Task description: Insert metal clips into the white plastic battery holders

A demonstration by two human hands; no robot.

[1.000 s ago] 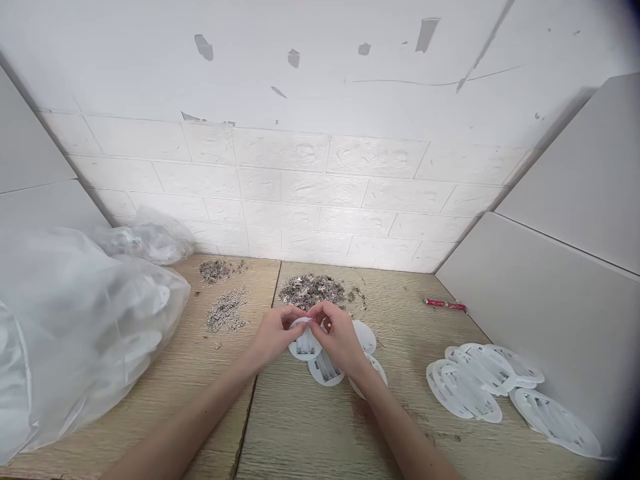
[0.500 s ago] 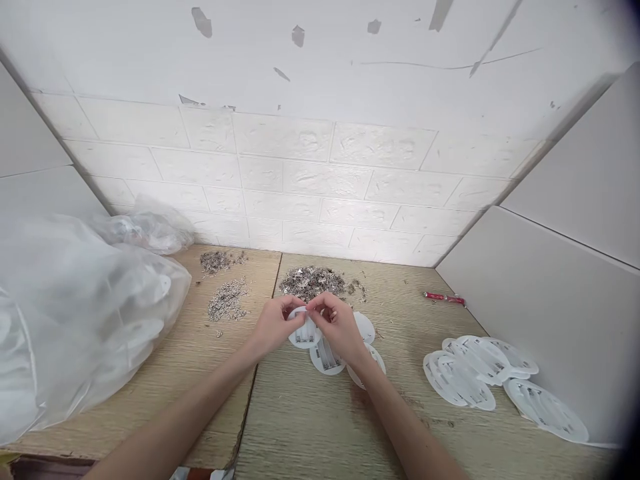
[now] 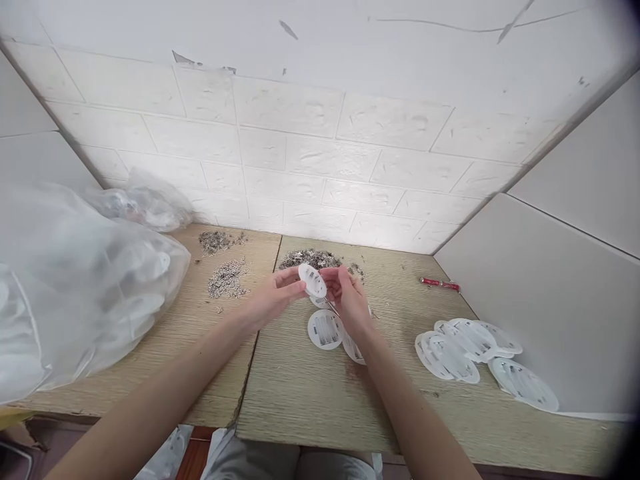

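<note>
A round white plastic disc (image 3: 313, 281) is tilted up above the table, its rim pinched by my left hand (image 3: 280, 293). Close to the disc's right side, my right hand (image 3: 349, 300) has its fingers curled around a thin metal tool (image 3: 332, 307), whose handle is hidden in the palm. Beneath my hands, more white discs lie on the wood; one with slots and small metal parts (image 3: 325, 329) shows fully, others are partly covered. A heap of small metal pieces (image 3: 310, 259) sits just behind my hands.
Two piles of small metal parts (image 3: 227, 279) lie left of the table seam. A big translucent bag (image 3: 90, 287) fills the left side. Toward the right are a red tool (image 3: 440, 284) and a group of overlapping white discs (image 3: 450, 357). A tiled wall (image 3: 310, 160) stands behind.
The view has tipped downward. The held disc has been lifted and tilted. My right hand has come off its rim, and a thin metal tool now shows by that hand.
</note>
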